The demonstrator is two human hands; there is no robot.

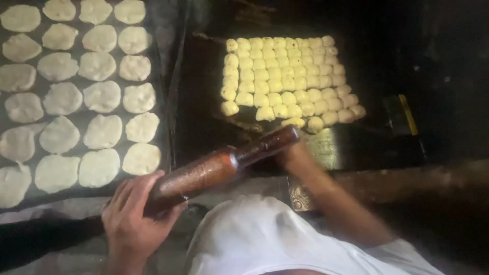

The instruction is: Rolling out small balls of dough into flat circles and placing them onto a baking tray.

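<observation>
My left hand [133, 214] grips the near end of a dark wooden rolling pin [219, 165], which slants up to the right above the work surface. My right arm reaches forward under the pin's far end; my right hand [291, 153] is blurred and mostly hidden behind the pin, close to the nearest small dough balls [293, 76], which lie packed in rows on a dark board [204, 112]. Whether the right hand holds anything cannot be made out.
Several flattened dough rounds [81, 97] lie in rows on a dark cloth-covered tray [162, 76] at the left. My white shirt fills the bottom centre. A dark object with a yellow stripe [405, 114] sits at the right; the surroundings are dim.
</observation>
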